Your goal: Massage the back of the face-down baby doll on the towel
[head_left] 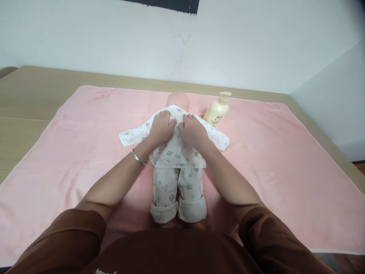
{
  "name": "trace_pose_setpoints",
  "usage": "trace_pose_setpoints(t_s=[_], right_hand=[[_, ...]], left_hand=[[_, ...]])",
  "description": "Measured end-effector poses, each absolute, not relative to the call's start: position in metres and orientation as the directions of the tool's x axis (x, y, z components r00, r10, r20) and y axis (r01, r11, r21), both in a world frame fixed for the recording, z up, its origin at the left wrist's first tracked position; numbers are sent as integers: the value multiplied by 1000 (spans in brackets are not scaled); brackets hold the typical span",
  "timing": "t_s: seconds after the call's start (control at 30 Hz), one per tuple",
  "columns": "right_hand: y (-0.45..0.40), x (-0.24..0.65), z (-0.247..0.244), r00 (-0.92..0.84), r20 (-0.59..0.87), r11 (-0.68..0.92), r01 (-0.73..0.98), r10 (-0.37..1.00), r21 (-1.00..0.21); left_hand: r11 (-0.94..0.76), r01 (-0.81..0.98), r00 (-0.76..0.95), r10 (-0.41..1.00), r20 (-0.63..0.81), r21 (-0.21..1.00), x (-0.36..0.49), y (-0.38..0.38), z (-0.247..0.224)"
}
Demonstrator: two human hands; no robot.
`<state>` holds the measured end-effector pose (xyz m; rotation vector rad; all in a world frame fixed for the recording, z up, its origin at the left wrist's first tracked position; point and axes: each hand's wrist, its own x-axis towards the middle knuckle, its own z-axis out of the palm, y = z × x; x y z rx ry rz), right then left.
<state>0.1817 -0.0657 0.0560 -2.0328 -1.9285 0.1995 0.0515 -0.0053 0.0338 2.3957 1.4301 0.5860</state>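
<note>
A baby doll (178,99) lies on its back on a pink blanket, its head toward the wall. It wears a white printed baby top (177,156) with long sleeves spread to both sides, and matching pants (190,184) with rolled cuffs. My left hand (162,128), below a silver bangle (138,156), has its fingers closed on the top's cloth near the neckline. Right beside it, my right hand (192,129) pinches the same top at the chest, fingers curled. The cloth between both hands is bunched. The doll's lower face is covered by the top's collar.
The pink blanket (270,167) covers most of the wooden table (42,91). A cream pump bottle (218,110) leans or lies by the doll's right-hand sleeve in view. Behind the table rises a white wall (114,42).
</note>
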Motion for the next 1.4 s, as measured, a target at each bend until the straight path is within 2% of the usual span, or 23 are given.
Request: trace_pose_setpoints(t_s=[0.17,0.33,0.5,0.57,0.67,0.8,0.9,1.0,1.07,1.17,1.4], right_hand=[[-39,206,44,60,100,-9,894,993,-448],[-50,195,46,71,134,-21,941,988,-338],[-72,179,67,-2,77,21,971,997,-237],[-71,183,72,7,41,4,966,999,-258],[-58,197,70,24,0,-23,936,1000,-352],[-46,209,56,7,29,5,918,1000,-397],[-52,200,50,29,78,-2,945,996,-327],[-64,187,54,37,95,-10,962,995,-273],[-67,183,57,18,80,4,965,997,-264],[-61,187,57,19,62,0,957,998,-290],[-40,200,31,74,186,-8,943,980,-333]], left_hand=[[-434,816,377,900,219,381,66,-47,32],[-506,767,450,862,231,395,57,-31,32],[-491,739,439,871,223,462,45,6,30],[-484,763,427,875,229,427,48,0,30],[-475,820,420,878,230,318,55,-30,36],[-537,818,497,840,217,205,56,-56,46],[-569,770,527,822,215,288,50,-40,45],[-494,744,442,869,224,449,48,-12,34],[-430,747,366,903,226,507,50,-1,26],[-386,755,289,922,259,530,57,-1,17],[-404,706,260,912,318,582,58,-5,6]])
